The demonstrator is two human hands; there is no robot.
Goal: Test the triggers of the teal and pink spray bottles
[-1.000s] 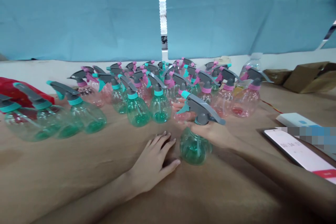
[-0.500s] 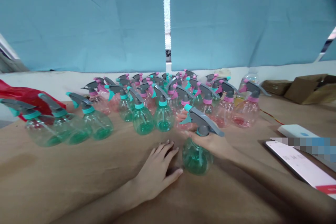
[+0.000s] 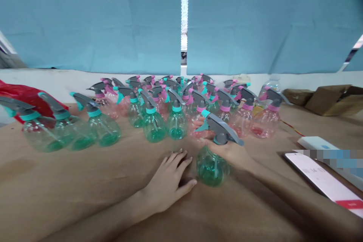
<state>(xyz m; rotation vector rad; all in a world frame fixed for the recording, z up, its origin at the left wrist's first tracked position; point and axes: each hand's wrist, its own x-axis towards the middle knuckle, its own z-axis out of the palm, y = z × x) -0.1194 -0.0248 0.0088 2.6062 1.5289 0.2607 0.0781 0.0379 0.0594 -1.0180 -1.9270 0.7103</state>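
We curl our right hand (image 3: 231, 153) around a green spray bottle (image 3: 210, 168); our left hand (image 3: 168, 181) lies spread beside it on the table (image 3: 85, 185).

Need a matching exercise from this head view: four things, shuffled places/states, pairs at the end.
Things
1. left hand
2. phone
3. right hand
4. red plastic

Places/states
A. wrapped around the neck of a green spray bottle
B. far left, behind several green bottles
C. palm down on the brown table, holding nothing
D. lying face up at the right, screen lit

Pairs: 1-C, 2-D, 3-A, 4-B
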